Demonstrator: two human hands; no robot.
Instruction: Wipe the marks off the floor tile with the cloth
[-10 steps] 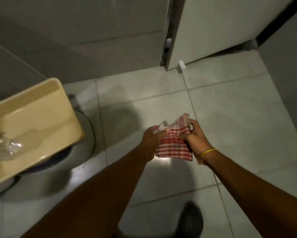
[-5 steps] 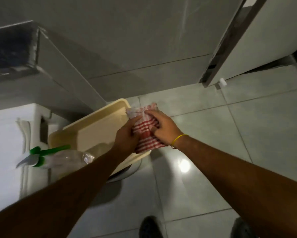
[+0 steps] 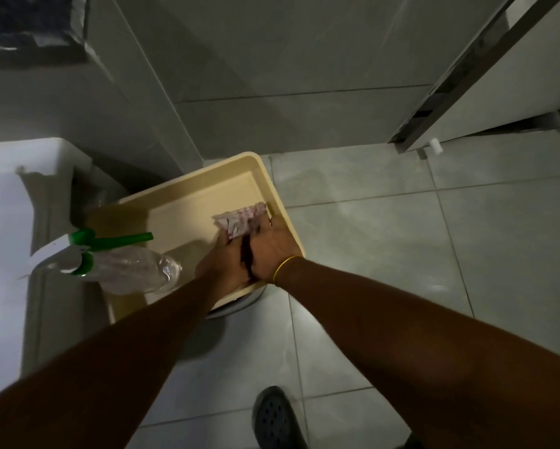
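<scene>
Both hands press the cloth into the tray.

The cloth (image 3: 241, 220), red-and-white checked and bunched, lies in the cream tray (image 3: 188, 192) near its right rim; the left hand (image 3: 222, 264) and right hand (image 3: 272, 251) each grip it, fingers closed on it.

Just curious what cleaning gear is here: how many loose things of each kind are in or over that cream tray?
Red-and-white checked cloth, held by both hands over the cream plastic tray: 1
Clear plastic spray bottle with green trigger, lying in tray: 1
Total: 2
</scene>
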